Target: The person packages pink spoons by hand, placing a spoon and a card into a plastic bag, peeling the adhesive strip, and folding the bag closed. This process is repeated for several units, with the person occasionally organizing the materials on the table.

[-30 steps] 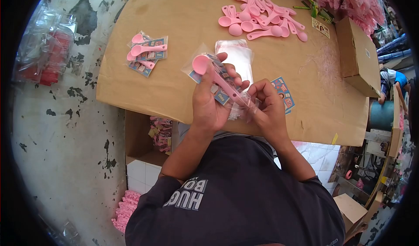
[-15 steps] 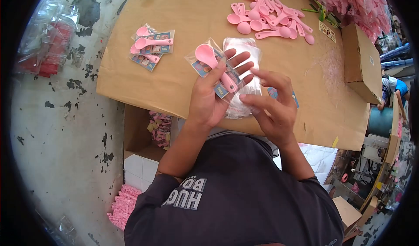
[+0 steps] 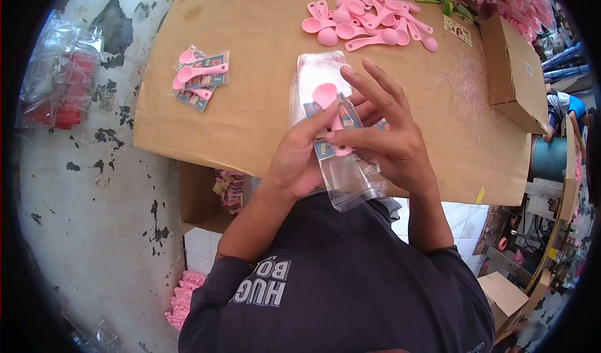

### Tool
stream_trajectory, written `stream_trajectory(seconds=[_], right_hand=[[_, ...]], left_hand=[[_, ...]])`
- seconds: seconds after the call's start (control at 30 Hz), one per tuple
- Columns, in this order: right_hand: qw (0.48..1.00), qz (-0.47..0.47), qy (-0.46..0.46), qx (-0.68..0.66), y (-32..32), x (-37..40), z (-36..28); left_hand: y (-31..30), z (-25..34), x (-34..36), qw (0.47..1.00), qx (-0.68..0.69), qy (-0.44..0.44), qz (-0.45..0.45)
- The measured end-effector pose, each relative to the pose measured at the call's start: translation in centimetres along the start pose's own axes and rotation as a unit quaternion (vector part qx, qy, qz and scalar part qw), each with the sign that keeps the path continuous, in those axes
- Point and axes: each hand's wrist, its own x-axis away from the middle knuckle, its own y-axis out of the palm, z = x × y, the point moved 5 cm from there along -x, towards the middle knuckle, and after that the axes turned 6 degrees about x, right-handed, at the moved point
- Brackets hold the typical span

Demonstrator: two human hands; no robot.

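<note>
Head view: a clear bag (image 3: pixel 347 181) with a pink spoon (image 3: pixel 325 94) and a blue printed card (image 3: pixel 324 149), seemingly both inside it, is held up in the middle of the frame. The left hand (image 3: pixel 295 152) grips the bag, thumb across the spoon's stem, other fingers mostly hidden behind. The right hand (image 3: pixel 400 134) has two fingers stretched upward and its thumb tip over the card near the handle; whether it pinches the film, I cannot tell. Good handling here, I judge, means firm left-thumb pressure on the stem so spoon and card stay aligned, with the right fingertips light, smoothing the loose film rather than tugging it, as such thin plastic would crease or slip easily. Its free end hangs crinkled and glossy toward the lower middle. Just behind lies a stack of flat, whitish sleeves (image 3: pixel 316 71), smooth and shiny. Left of centre, packed spoons (image 3: pixel 201 74) overlap in a small fan. At upper centre sits a tangle of loose spoons (image 3: pixel 375 33), round-bowled, matt pink. All rest on a dull brown tabletop (image 3: pixel 250 118); a stiff, square-edged carton (image 3: pixel 513 71) stands at right
</note>
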Motion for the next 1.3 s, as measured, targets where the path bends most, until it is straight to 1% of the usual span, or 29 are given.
stream_trajectory(seconds=[0.03,0.07,0.1,0.13,0.17,0.2,0.23,0.27,0.3,0.37,0.4,0.43,0.5,0.63,0.67,0.7,0.73,0.77,0.8,0.83,0.9,1.03,1.1,1.13,1.2,1.3], right_hand=[[0.999,0.003,0.005,-0.042,-0.4,0.0,0.0],[0.999,0.003,0.006,-0.040,-0.8,0.2,0.2],[0.995,0.012,0.027,-0.091,-1.3,0.4,0.6],[0.989,0.022,0.048,-0.140,-1.8,0.6,0.9],[0.989,0.023,0.050,-0.135,-1.9,0.9,0.5],[0.972,0.058,0.143,-0.179,-1.9,1.5,0.7],[0.942,0.092,0.235,-0.220,-2.1,2.2,1.2],[0.945,0.059,0.267,-0.178,-1.9,2.7,1.8],[0.946,0.060,0.268,-0.173,-1.7,2.8,1.8],[0.904,0.063,0.315,-0.283,-0.5,3.0,1.6],[0.906,0.037,0.320,-0.275,-0.4,2.8,1.2],[0.906,0.036,0.320,-0.275,0.0,2.9,1.0],[0.880,0.066,0.345,-0.319,0.7,3.3,1.1],[0.864,0.049,0.377,-0.331,0.7,4.0,1.7],[0.902,0.098,0.341,-0.246,0.3,4.0,2.2],[0.929,0.145,0.302,-0.159,-0.3,3.8,2.2],[0.945,0.169,0.270,-0.068,-1.1,3.3,1.6],[0.945,0.170,0.270,-0.067,-1.4,2.9,1.8],[0.967,0.170,0.184,0.052,-2.1,2.2,1.2],[0.967,0.166,0.094,0.168,-2.3,1.6,0.3],[0.966,0.160,0.080,0.186,-2.1,0.8,-0.1],[0.957,0.159,0.045,0.239,-1.4,0.2,-0.5],[0.956,0.162,0.043,0.240,-1.3,0.3,-0.4],[0.954,0.165,0.041,0.245,-1.3,0.5,-0.4],[0.955,0.168,0.042,0.240,-1.3,0.9,0.0],[0.958,0.160,0.043,0.235,-1.5,1.3,0.7]], left_hand=[[-0.3,-0.1,0.0,1.000,0.000,-0.001,0.000],[-0.8,0.0,0.1,1.000,-0.012,0.010,0.014],[-1.1,0.2,0.2,0.999,-0.024,0.020,0.028],[-1.5,0.8,0.5,0.992,-0.090,0.061,0.062],[-1.5,0.7,0.3,0.993,-0.088,0.057,0.059],[-1.4,1.2,0.3,0.979,-0.157,0.113,0.068],[-1.1,1.7,0.3,0.957,-0.224,0.170,0.077],[-0.3,1.7,0.5,0.954,-0.233,0.182,0.053],[0.1,1.7,0.5,0.955,-0.231,0.181,0.048],[1.4,1.3,0.6,0.935,-0.328,0.132,-0.001],[2.0,1.2,0.6,0.927,-0.335,0.161,0.039],[2.1,1.3,0.7,0.927,-0.336,0.161,0.039],[1.9,1.6,0.7,0.919,-0.356,0.155,0.070],[1.2,1.6,0.9,0.906,-0.384,0.158,0.078],[1.3,1.8,1.2,0.901,-0.390,0.165,0.091],[1.3,1.9,1.4,0.896,-0.396,0.172,0.104],[1.3,1.7,1.5,0.896,-0.395,0.171,0.104],[1.6,1.8,1.6,0.882,-0.418,0.195,0.097],[1.8,1.8,1.7,0.866,-0.441,0.219,0.091],[1.7,1.7,1.8,0.866,-0.441,0.219,0.090],[1.5,1.3,1.8,0.858,-0.466,0.204,0.068],[1.1,0.6,1.8,0.836,-0.508,0.199,0.062],[1.2,0.5,1.9,0.808,-0.539,0.226,0.074],[1.4,0.6,2.0,0.808,-0.540,0.225,0.075],[2.3,0.7,2.0,0.762,-0.605,0.220,0.076],[1.9,0.3,1.7,0.754,-0.616,0.218,0.067]])
